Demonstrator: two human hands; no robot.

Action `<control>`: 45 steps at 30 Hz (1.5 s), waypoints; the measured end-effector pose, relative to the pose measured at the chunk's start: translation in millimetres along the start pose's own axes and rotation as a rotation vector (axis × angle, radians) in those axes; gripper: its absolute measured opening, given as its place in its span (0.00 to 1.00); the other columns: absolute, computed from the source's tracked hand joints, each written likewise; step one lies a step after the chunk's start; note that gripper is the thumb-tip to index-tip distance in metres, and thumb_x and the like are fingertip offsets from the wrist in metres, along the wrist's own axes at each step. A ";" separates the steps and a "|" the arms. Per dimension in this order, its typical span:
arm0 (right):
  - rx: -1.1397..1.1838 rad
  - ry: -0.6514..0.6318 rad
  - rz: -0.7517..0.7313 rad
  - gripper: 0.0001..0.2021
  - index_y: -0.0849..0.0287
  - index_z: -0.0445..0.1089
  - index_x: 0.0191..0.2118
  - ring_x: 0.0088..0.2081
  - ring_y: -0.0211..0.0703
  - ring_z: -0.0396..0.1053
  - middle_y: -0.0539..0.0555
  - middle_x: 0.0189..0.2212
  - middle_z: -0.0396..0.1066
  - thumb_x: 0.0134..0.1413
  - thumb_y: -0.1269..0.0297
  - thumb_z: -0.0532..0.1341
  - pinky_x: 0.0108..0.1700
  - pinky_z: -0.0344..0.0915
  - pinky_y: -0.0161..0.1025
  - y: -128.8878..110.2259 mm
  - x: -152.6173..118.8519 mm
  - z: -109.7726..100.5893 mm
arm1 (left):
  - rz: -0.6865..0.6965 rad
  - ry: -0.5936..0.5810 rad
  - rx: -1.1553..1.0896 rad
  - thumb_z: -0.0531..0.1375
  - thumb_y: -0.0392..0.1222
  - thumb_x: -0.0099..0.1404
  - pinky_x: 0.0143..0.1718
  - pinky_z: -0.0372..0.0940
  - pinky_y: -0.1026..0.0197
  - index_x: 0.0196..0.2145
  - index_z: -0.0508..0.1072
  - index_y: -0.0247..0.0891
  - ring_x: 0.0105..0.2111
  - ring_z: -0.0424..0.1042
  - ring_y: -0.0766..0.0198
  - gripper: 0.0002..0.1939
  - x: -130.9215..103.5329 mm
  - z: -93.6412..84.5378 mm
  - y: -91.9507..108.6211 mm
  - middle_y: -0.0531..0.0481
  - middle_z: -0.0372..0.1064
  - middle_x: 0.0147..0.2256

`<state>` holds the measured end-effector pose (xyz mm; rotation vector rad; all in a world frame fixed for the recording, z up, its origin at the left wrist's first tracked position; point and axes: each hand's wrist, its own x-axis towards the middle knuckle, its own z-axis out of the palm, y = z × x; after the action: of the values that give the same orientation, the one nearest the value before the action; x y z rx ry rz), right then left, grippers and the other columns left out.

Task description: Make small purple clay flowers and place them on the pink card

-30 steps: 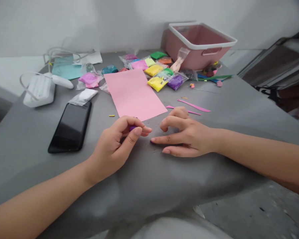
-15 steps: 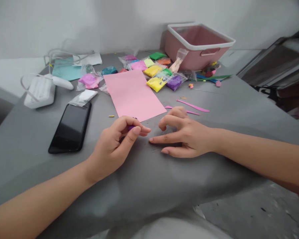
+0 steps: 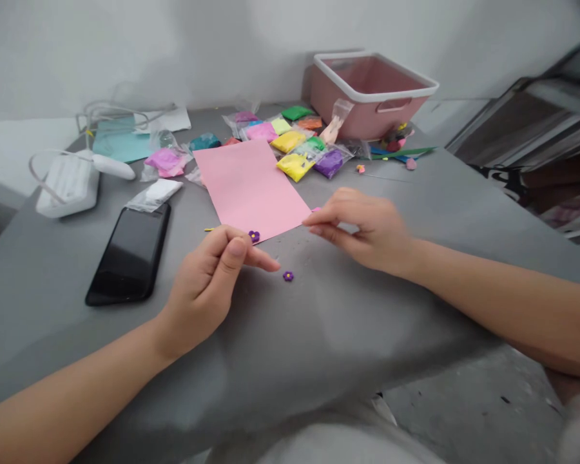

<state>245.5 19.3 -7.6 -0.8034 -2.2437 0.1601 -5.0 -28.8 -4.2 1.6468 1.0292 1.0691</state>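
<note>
My left hand (image 3: 207,283) is closed, thumb pressed over the index finger and another finger stretched out to the right. Whatever the thumb and index finger hold, if anything, is hidden. Just beyond its fingers, by the near edge of the pink paper (image 3: 251,183), lies a purple flower with a yellow centre (image 3: 254,236). A second small purple flower (image 3: 289,276) rests on the grey table right of the left fingertips. My right hand (image 3: 362,225) hovers by the paper's near right corner, thumb and index tip pinched together. A pink tool end (image 3: 316,209) peeks out behind it.
A black phone (image 3: 130,254) lies at left, with a white power strip (image 3: 70,183) behind. Bagged colored clay, such as a yellow packet (image 3: 294,166) and a purple packet (image 3: 331,161), is spread behind the paper. A pink basket (image 3: 367,103) stands against the wall.
My right hand has lifted off the table and drawn its fingers into a pinch. My left hand has shifted left. Both purple flowers now show; earlier, purple showed only partly around my left fingers.
</note>
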 end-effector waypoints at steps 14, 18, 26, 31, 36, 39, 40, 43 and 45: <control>-0.446 -0.538 0.439 0.19 0.60 0.70 0.50 0.42 0.51 0.71 0.59 0.42 0.74 0.54 0.61 0.59 0.42 0.64 0.42 55.0 9.1 -57.0 | 0.078 0.020 -0.017 0.58 0.44 0.70 0.35 0.73 0.60 0.46 0.65 0.39 0.30 0.79 0.65 0.09 3.8 1.3 1.8 0.48 0.78 0.40; -0.441 -0.561 0.460 0.15 0.61 0.71 0.47 0.41 0.48 0.71 0.58 0.41 0.74 0.55 0.65 0.56 0.41 0.63 0.39 48.1 13.9 -57.0 | 0.031 -0.038 0.034 0.51 0.49 0.74 0.34 0.70 0.60 0.33 0.64 0.40 0.27 0.77 0.65 0.13 1.1 -2.9 3.5 0.51 0.77 0.30; -0.377 -0.789 0.422 0.12 0.59 0.70 0.43 0.36 0.44 0.68 0.55 0.38 0.73 0.52 0.73 0.56 0.35 0.57 0.35 16.1 21.7 -43.2 | 0.105 -0.091 0.328 0.60 0.42 0.67 0.42 0.69 0.54 0.38 0.56 0.43 0.40 0.76 0.60 0.12 -0.1 0.8 -8.9 0.45 0.75 0.44; -0.481 -0.749 0.440 0.14 0.62 0.68 0.44 0.38 0.48 0.68 0.59 0.40 0.72 0.50 0.75 0.56 0.35 0.57 0.37 9.1 19.5 -33.1 | 0.273 -0.208 0.515 0.61 0.37 0.65 0.51 0.68 0.45 0.41 0.54 0.43 0.52 0.73 0.54 0.16 -1.9 3.6 -13.0 0.38 0.72 0.51; -0.511 -0.695 0.395 0.11 0.62 0.68 0.42 0.39 0.48 0.68 0.60 0.40 0.72 0.51 0.75 0.55 0.37 0.57 0.38 11.7 19.0 -34.9 | 0.487 -0.201 0.628 0.60 0.36 0.66 0.46 0.73 0.49 0.47 0.59 0.42 0.47 0.77 0.54 0.15 -0.4 6.3 -17.6 0.39 0.75 0.48; -0.477 -0.648 0.363 0.12 0.63 0.68 0.43 0.41 0.49 0.68 0.61 0.42 0.71 0.52 0.75 0.56 0.39 0.58 0.38 13.4 19.2 -35.7 | 0.625 -0.272 0.666 0.58 0.33 0.67 0.47 0.73 0.53 0.42 0.64 0.40 0.48 0.77 0.56 0.08 4.0 5.5 -17.7 0.40 0.76 0.47; -0.467 -0.631 0.354 0.13 0.63 0.68 0.44 0.42 0.49 0.68 0.61 0.42 0.71 0.52 0.74 0.56 0.39 0.58 0.38 13.7 19.0 -35.7 | 0.661 -0.299 0.688 0.57 0.32 0.67 0.48 0.73 0.54 0.41 0.65 0.40 0.49 0.76 0.56 0.06 5.6 4.7 -17.3 0.41 0.76 0.47; -0.449 -0.574 0.323 0.14 0.63 0.69 0.45 0.40 0.48 0.68 0.60 0.42 0.72 0.51 0.74 0.56 0.38 0.57 0.37 13.6 17.6 -36.2 | 0.749 -0.335 0.790 0.55 0.30 0.67 0.48 0.73 0.55 0.39 0.67 0.40 0.49 0.76 0.57 0.07 9.4 2.1 -16.2 0.41 0.77 0.45; -0.447 -0.529 0.310 0.14 0.63 0.69 0.45 0.37 0.46 0.68 0.60 0.41 0.72 0.51 0.74 0.56 0.37 0.57 0.37 13.0 16.7 -37.1 | 0.787 -0.347 0.832 0.54 0.30 0.67 0.47 0.72 0.56 0.40 0.67 0.39 0.49 0.76 0.57 0.07 10.8 1.0 -16.2 0.42 0.77 0.44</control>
<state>268.4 35.1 24.8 -1.4936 -2.6768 0.0118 -3.8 -14.7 -17.6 2.9493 0.6002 0.7800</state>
